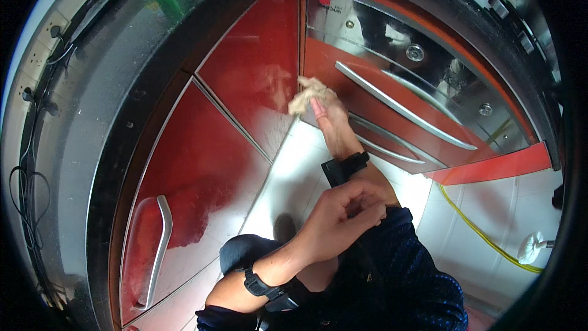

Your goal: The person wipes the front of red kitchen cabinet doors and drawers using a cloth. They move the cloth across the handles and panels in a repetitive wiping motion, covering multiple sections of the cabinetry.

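Note:
My right hand [332, 112] reaches forward with its fingers closed on a crumpled beige cloth [301, 102]. The cloth is at the corner where a glossy red cabinet door [251, 55] meets a red drawer-front unit [367, 110]. Nearer to me, my left hand [340, 217] is curled in a loose fist over my right forearm, beside the dark blue sleeve [422, 257]. Nothing shows inside its curl. Both wrists wear black bands.
A dark countertop [116, 104] curves along the left and far side. A second red door with a silver handle [164, 251] stands at left. On the white tiled floor [490, 208] at right lies a yellow hose [474, 230], near a white knob-like object [530, 247].

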The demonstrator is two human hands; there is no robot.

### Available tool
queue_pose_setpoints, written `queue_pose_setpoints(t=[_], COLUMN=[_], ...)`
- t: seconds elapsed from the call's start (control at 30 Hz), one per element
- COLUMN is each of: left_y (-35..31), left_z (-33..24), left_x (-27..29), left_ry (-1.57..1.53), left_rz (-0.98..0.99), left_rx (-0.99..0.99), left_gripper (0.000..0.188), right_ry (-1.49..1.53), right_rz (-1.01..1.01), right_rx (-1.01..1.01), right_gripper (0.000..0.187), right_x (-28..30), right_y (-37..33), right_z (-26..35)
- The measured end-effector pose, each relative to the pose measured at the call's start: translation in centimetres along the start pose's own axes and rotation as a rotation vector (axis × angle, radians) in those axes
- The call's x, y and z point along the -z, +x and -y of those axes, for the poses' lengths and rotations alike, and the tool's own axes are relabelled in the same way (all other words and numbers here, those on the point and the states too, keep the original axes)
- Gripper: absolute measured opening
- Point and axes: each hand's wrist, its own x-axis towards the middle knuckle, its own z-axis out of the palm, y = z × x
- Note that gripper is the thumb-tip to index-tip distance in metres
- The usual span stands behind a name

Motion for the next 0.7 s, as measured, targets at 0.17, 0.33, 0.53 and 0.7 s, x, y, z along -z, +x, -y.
queue_pose_setpoints(t=[0.17,0.33,0.53,0.7], left_y=[-0.1,0.1,0.2,0.0], left_z=[0.1,-0.2,-0.1,0.2], left_x=[0.2,-0.2,0.0,-0.2], left_ry=[0.018,-0.036,-0.019,-0.036], left_rz=[-0.009,-0.022,-0.014,-0.033], left_rx=[0.0,0.014,-0.013,0.003], left_gripper=[0.021,0.02,0.02,0.019], right_ry=[0.297,0.266,0.081,0.136], right_rz=[0.166,0.147,0.33,0.173], right_rx=[0.112,0.084,0.141,0.267], right_gripper=[0.028,0.037,0.032,0.041], right_x=[-0.2,0.0,1.3,-0.3], right_y=[0.4,-0.3,-0.1,-0.1], right_z=[1.0,0.1,0.2,0.4])
